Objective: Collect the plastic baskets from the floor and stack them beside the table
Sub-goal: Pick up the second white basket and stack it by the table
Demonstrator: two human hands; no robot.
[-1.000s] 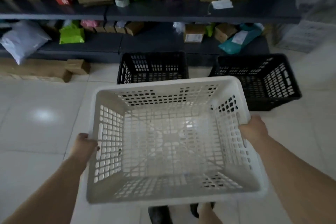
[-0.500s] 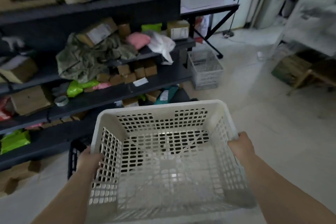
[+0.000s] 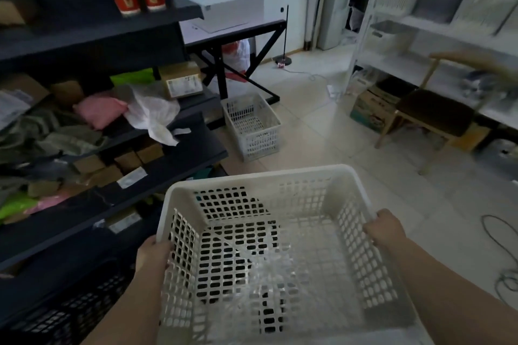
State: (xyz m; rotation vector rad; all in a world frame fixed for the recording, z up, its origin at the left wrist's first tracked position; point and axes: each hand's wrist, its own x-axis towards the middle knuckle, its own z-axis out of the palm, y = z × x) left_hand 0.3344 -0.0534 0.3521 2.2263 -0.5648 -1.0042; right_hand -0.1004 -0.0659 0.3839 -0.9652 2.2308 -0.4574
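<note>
I carry an empty white plastic basket (image 3: 283, 176) at waist height, held level. My left hand (image 3: 152, 253) grips its left rim and my right hand (image 3: 385, 228) grips its right rim. Ahead, a second white basket (image 3: 253, 126) stands on the tiled floor beside the leg of a black table (image 3: 241, 29). A black basket (image 3: 70, 314) shows at the lower left, partly hidden by my left arm.
Dark shelving (image 3: 112, 131) full of parcels runs along the left. A wooden chair (image 3: 431, 115), a cardboard box (image 3: 370, 106) and white shelves (image 3: 437, 31) stand on the right. Cables (image 3: 501, 249) lie on the floor at far right. Open tiled floor runs between.
The view has swung right and up from the black baskets toward the table. Both hands keep the same hold on the white basket, which has moved with me.
</note>
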